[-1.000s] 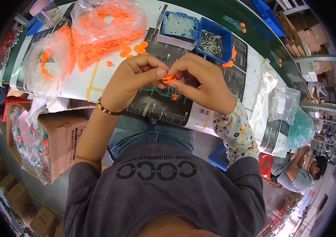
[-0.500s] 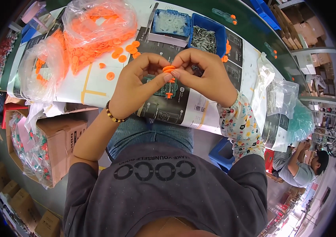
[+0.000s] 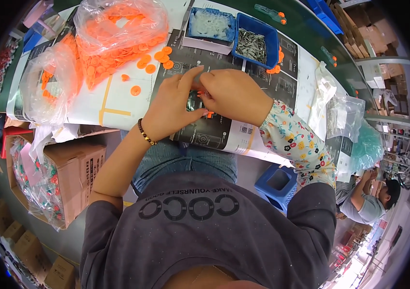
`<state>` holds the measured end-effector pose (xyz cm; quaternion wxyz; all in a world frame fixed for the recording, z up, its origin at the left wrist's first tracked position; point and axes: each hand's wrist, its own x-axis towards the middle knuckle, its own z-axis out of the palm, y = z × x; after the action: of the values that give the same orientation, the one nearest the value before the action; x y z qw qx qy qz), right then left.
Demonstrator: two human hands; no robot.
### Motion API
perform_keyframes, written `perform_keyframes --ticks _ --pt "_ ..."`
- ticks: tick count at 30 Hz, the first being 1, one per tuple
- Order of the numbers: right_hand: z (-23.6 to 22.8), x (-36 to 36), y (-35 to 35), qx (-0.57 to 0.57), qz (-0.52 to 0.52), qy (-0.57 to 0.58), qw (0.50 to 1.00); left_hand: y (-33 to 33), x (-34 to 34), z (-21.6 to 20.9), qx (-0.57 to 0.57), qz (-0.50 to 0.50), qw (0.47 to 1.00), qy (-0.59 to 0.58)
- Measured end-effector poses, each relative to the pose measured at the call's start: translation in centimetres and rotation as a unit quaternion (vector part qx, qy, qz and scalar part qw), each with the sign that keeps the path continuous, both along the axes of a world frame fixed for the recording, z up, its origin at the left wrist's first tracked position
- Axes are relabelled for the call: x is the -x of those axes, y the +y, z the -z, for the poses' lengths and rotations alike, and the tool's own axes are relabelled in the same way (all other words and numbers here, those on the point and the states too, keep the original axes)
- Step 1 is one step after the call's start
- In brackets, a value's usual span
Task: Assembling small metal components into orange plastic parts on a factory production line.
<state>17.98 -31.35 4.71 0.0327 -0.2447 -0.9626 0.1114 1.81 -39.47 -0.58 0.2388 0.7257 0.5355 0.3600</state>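
My left hand (image 3: 169,108) and my right hand (image 3: 236,94) meet above the near part of the table. The right hand is closed and turned palm down, and its fingers hide most of an orange disc (image 3: 200,92). Beside it, the left hand's fingers curl inward with the thumb stretched out below; what they hold is hidden. A small orange piece (image 3: 210,114) shows just under the hands, near a dark green holder that they mostly cover. Several loose orange discs (image 3: 150,69) lie on the table beyond my left hand.
Clear bags of orange discs (image 3: 118,53) stand at the far left. A blue bin (image 3: 273,41) of small metal parts is beside a blue tray (image 3: 211,24) of whitish stuff. An open carton (image 3: 77,168) is at the lower left, a blue stool (image 3: 276,185) at the right.
My right hand has rolled over, its back now upward and its fingers closed over the orange discs that showed between both hands. My left hand has shifted slightly, its thumb moving down and away.
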Motion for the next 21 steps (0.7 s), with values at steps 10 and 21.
perform_keyframes --ticks 10,21 --pt "0.4 0.2 0.1 -0.009 -0.007 -0.048 0.999 -0.1 0.2 0.3 -0.057 0.005 0.998 0.039" --pt "0.4 1.2 -3.0 0.462 0.083 0.626 0.623 0.6 1.0 -0.2 -0.081 0.061 0.988 0.119"
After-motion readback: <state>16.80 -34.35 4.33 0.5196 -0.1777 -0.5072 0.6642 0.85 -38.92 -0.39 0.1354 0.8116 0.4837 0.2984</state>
